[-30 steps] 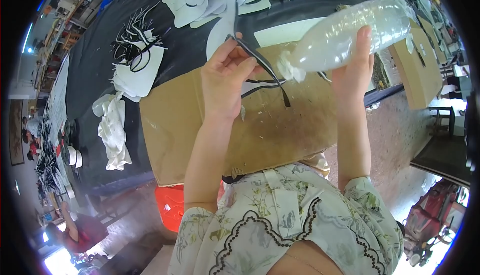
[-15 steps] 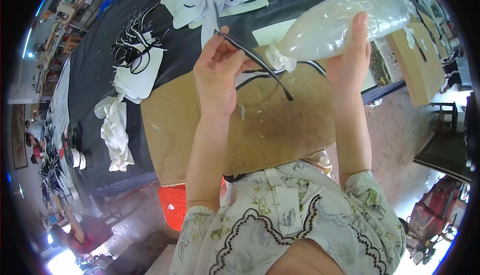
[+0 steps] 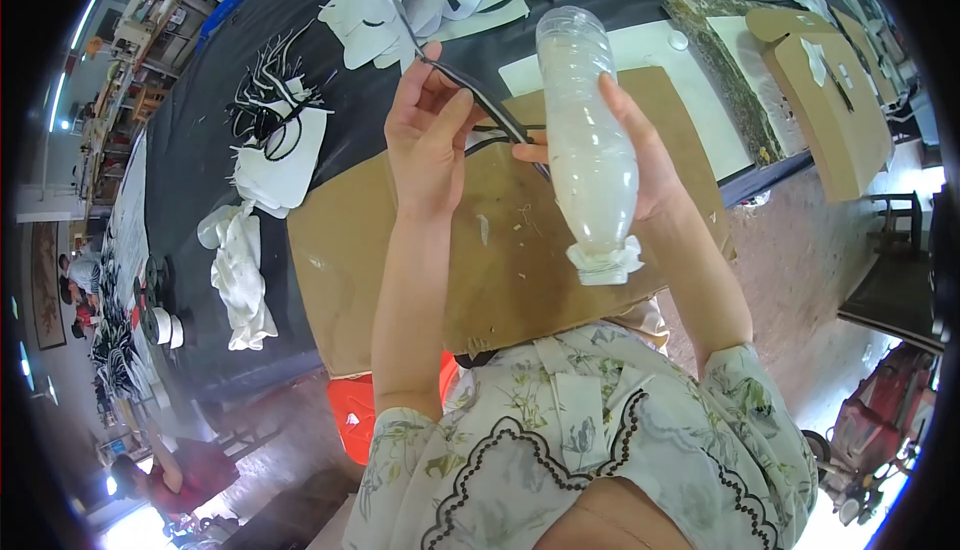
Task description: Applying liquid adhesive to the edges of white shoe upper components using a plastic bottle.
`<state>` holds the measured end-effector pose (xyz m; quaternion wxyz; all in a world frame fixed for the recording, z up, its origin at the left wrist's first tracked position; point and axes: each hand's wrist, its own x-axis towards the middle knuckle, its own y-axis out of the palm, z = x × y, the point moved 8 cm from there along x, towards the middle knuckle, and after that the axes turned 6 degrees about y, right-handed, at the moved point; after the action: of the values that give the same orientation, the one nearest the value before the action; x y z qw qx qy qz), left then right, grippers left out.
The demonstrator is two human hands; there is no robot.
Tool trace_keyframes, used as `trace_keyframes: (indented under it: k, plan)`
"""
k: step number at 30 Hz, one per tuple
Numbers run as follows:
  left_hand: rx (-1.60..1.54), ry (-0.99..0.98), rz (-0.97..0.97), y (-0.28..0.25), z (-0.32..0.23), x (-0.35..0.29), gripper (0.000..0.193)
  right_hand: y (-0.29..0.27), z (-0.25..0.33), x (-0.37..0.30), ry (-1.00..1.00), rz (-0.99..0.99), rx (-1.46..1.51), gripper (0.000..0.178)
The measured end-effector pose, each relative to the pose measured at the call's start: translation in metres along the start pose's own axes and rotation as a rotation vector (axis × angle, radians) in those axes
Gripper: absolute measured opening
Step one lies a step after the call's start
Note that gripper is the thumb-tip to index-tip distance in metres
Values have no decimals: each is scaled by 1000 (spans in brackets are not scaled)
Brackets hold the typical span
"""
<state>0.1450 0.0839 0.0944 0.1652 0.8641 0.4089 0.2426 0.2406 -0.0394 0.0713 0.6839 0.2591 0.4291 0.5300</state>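
Observation:
My right hand [image 3: 643, 155] is wrapped round a clear plastic bottle [image 3: 592, 150] with whitish contents. Its base points away from me, and its narrow end, bound with white cloth [image 3: 607, 260], points toward me. My left hand [image 3: 428, 140] pinches a black-and-white strip [image 3: 470, 86] between thumb and fingers. That strip slants down to the right, where fingertips of my right hand show beside it and the bottle hides its end. Beneath both hands lies a brown cardboard sheet [image 3: 390, 260] with small scraps on it.
White cut pieces [image 3: 365, 15] are heaped at the far side of the black table covering [image 3: 190, 150]. Left of the cardboard are a bundle of strips [image 3: 275, 105] and a crumpled white cloth [image 3: 240, 275]. A cardboard form [image 3: 825, 115] stands right. Another person [image 3: 180, 480] is at lower left.
The bottle has swung round from lying sideways, narrow end to the left, to having that end toward me. My right hand moved left with it. The left hand keeps its pinch on the strip.

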Motion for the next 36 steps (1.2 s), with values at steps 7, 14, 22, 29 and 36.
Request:
trace_keyframes:
  k: [7, 14, 22, 29, 36]
  plan:
    - [125, -178, 70, 3, 20, -26, 29, -3, 6, 5, -15, 6, -32, 66]
    - [122, -123, -69, 7, 5, -25, 29, 1, 83, -13, -559, -126, -271, 61]
    - [-39, -127, -218, 2, -2, -28, 30, 17, 90, -59, -1157, -390, -554, 38]
    - [-110, -107, -323, -3, 2, -27, 31, -3, 80, -62, -1060, -546, -518, 48]
    - [-175, -65, -406, 2, 1, -30, 31, -9, 71, -78, -1273, -530, -329, 26]
